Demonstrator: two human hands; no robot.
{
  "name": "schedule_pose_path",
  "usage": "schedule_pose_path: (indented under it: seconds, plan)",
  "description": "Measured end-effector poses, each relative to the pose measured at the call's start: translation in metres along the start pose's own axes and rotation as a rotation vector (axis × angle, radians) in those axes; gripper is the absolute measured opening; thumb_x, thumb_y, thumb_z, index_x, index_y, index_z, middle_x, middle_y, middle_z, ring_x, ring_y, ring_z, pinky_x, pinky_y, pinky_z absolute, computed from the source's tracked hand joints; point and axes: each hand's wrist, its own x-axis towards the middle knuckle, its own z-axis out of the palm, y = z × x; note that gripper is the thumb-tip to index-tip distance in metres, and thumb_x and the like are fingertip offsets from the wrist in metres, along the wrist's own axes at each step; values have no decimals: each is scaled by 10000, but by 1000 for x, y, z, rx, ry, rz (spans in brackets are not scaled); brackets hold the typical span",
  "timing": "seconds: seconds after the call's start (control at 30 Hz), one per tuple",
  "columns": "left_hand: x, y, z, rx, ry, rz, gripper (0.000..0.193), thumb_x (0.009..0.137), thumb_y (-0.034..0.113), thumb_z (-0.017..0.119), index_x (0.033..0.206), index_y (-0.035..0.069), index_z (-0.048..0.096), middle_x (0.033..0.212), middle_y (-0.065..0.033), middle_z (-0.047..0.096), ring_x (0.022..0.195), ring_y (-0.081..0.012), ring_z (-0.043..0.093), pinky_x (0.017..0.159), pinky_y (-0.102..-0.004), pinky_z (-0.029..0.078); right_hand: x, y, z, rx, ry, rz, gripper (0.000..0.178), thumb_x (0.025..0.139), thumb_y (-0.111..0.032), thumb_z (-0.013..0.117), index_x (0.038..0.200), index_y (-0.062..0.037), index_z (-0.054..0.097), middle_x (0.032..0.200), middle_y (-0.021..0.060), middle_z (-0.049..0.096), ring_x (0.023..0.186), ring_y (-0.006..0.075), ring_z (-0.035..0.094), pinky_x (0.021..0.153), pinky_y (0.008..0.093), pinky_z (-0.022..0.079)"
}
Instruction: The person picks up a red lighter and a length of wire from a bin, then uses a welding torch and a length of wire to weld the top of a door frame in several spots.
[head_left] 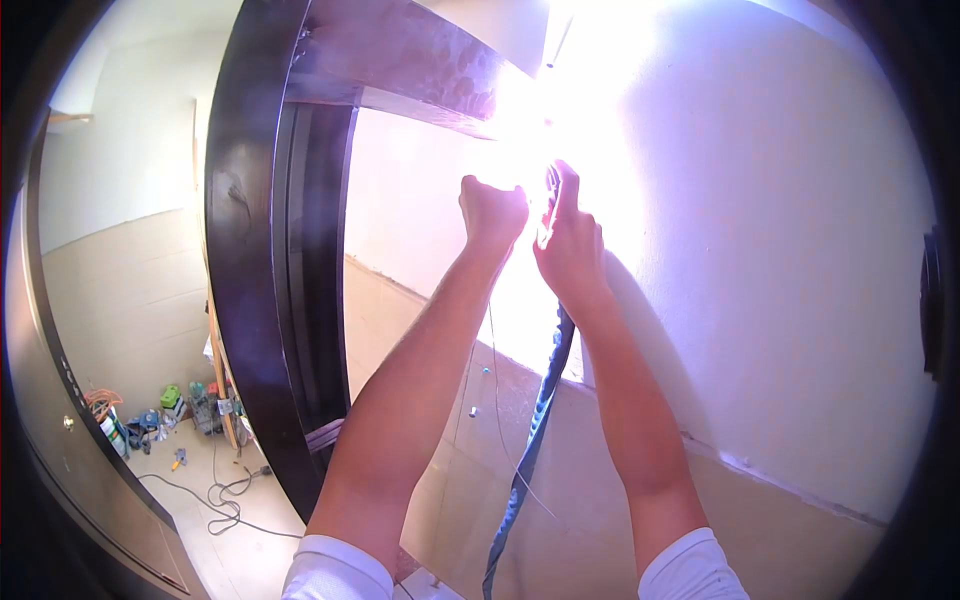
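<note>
1. Pale wall (780, 250) and dark door frame (250, 250) surround the raised arms.
2. Left hand (492, 212) is fisted, apparently gripping something glare hides.
3. Right hand (568, 245) pinches the blue cable (530, 440) hanging below it; feed steadily, avoiding kinks.

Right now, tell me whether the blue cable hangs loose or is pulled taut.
Loose. The blue cable drops from the right hand in a slack, gently bending line past the forearm; its top end vanishes in glare.

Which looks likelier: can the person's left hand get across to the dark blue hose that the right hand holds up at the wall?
Probably yes. The left hand, a closed fist, is raised right beside the right hand, and nothing shows between it and the hose.
</note>
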Motion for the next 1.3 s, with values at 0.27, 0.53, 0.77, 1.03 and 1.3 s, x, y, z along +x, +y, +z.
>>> schedule_pose_path:
  seconds: [0.27, 0.53, 0.77, 1.03, 1.3]
  plan:
    - [-21, 23, -6, 24, -213, -7, 146, 973, 137, 655, 914, 22, 724, 734, -94, 744, 625, -122, 619, 587, -339, 492, -7, 4, -3, 82, 178, -60, 517, 1058, -35, 562, 1523, -60, 337, 898, 234, 709, 718, 432, 702, 602, 496, 535]
    - [6, -2, 3, 29, 83, 34, 186, 951, 132, 656, 856, -21, 699, 687, -140, 731, 665, -240, 722, 691, -407, 581, 0, 0, 0, -1, -32, 28, 622, 982, -8, 618, 1539, -53, 345, 1020, 283, 723, 730, 416, 735, 610, 499, 567]
    - [-19, 27, -4, 22, -203, 37, 167, 943, 118, 647, 862, -12, 714, 729, -153, 760, 631, -222, 714, 654, -399, 568, -5, 9, -5, 88, 173, -93, 610, 1008, -23, 585, 1556, -73, 322, 999, 248, 714, 741, 427, 709, 604, 483, 559]
    - [-18, 29, -10, 58, -130, -49, 457, 869, 21, 732, 1190, -202, 496, 1170, -327, 652, 1046, -358, 727, 799, -421, 598, -4, 2, -10, -49, -39, 28, 729, 900, 40, 693, 1522, -41, 321, 807, 225, 725, 732, 445, 748, 672, 505, 621]
    - [-20, 31, -1, 10, -214, 6, 165, 953, 114, 650, 910, -32, 716, 737, -157, 758, 661, -217, 721, 652, -383, 569, -6, 2, -14, 59, 106, -27, 545, 1044, -13, 546, 1539, -33, 317, 1026, 272, 713, 792, 456, 711, 653, 514, 559]
